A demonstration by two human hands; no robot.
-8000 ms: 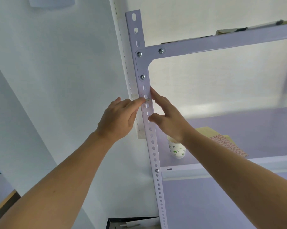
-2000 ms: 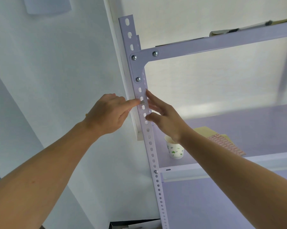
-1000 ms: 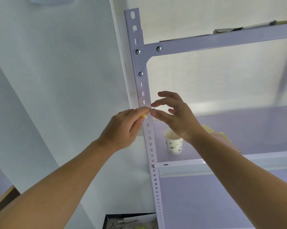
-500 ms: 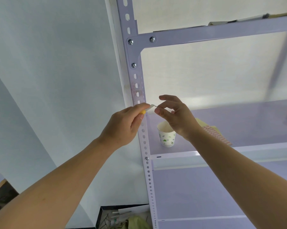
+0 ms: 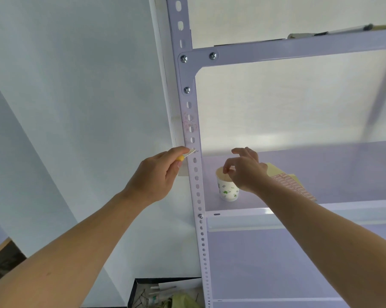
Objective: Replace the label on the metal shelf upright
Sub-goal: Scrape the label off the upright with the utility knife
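Observation:
The white perforated shelf upright (image 5: 197, 192) runs top to bottom, with pinkish label residue (image 5: 189, 123) below its bolted corner bracket. My left hand (image 5: 156, 176) grips a small scraper (image 5: 187, 154) with a yellow handle, its metal blade touching the upright just under the residue. My right hand (image 5: 243, 170) hovers over a paper cup (image 5: 228, 190) on the shelf, thumb and forefinger pinched together; the label scrap between them is too small to make out. A sheet of pink labels (image 5: 295, 188) on yellow backing lies behind the cup.
The shelf board (image 5: 320, 170) carries the cup and sheet, and a crossbeam (image 5: 298, 48) spans above. A white wall stands to the left. An open dark box (image 5: 141, 292) of clutter sits on the floor beside the upright.
The scraper has come down off the label area, now showing only residue. My right hand took a white scrap from the blade and moved right and down over the cup.

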